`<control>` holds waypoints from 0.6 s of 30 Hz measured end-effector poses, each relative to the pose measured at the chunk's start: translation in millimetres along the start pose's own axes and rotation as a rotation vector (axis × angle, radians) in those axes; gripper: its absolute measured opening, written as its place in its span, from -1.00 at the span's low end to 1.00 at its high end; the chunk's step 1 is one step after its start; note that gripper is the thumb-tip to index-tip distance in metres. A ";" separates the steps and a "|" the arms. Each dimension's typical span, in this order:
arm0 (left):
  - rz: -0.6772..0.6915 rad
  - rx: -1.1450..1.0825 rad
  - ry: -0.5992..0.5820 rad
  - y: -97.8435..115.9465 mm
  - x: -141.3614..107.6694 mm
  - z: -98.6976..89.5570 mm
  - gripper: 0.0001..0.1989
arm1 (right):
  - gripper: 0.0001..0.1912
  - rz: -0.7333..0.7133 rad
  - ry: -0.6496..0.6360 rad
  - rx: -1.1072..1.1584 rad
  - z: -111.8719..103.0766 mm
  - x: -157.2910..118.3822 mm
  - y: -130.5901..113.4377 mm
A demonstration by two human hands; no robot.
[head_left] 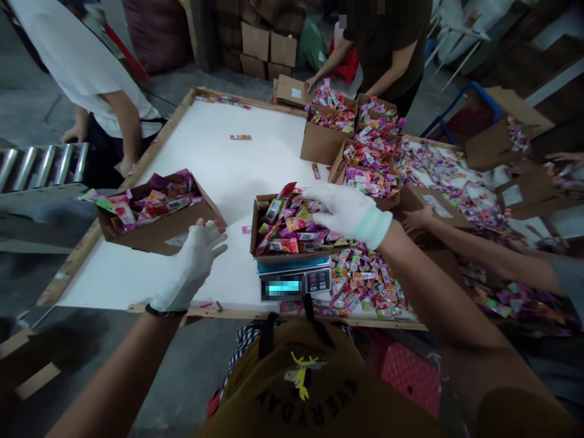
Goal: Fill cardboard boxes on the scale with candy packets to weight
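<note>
A cardboard box (pixel 298 252) full of small, colourful wrapped packets (pixel 296 222) stands on a digital scale (pixel 317 281) with a lit display. Over its right side is my right hand (pixel 344 210) in a white glove, fingers apart and nothing visible in them. My left hand (pixel 189 267), in a white glove with bare fingertips, is open beside another filled cardboard box (pixel 146 234) at the left. That box sits tilted in view near the table's left edge. I cannot tell whether the left fingers touch it.
Loose packets (pixel 365 277) cover the white table (pixel 219 158) to the right of the scale. Several filled boxes (pixel 326 143) stand further back. A co-worker's hand (pixel 420 219) rests at a box on the right; other people stand at the far and left edges. A roller conveyor (pixel 43 167) is at left.
</note>
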State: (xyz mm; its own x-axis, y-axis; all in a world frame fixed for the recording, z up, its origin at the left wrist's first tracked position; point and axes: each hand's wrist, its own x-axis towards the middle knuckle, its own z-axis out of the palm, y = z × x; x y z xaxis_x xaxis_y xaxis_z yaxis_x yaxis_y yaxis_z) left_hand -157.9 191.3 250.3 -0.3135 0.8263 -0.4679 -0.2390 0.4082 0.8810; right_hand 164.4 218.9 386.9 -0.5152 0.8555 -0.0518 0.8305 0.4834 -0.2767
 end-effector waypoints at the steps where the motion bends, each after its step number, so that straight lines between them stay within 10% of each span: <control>1: -0.004 0.004 0.016 -0.2 0.0 -0.1 -0.47 | -0.39 0.008 -0.079 -0.019 6.9 5.5 -2.1; 5: -0.038 -0.006 0.016 -2.9 -0.1 1.6 -0.50 | -0.21 0.026 -0.367 -0.147 46.8 28.7 -10.3; 9: 0.032 -0.027 -0.109 -6.4 -10.8 9.9 -0.41 | -0.48 -0.044 -0.367 -0.156 69.4 40.3 -3.7; 18: 0.390 0.091 -0.259 12.3 -35.3 64.4 -0.52 | -0.70 0.043 0.277 0.751 38.9 -4.6 47.6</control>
State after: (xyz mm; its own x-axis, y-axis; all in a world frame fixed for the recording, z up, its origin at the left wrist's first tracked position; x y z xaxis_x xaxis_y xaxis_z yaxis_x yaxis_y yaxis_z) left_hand -90.6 192.2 282.1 -0.1215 0.9894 -0.0789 -0.0639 0.0716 0.9954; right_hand 198.1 230.8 336.7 -0.3324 0.9333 0.1359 0.4335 0.2791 -0.8569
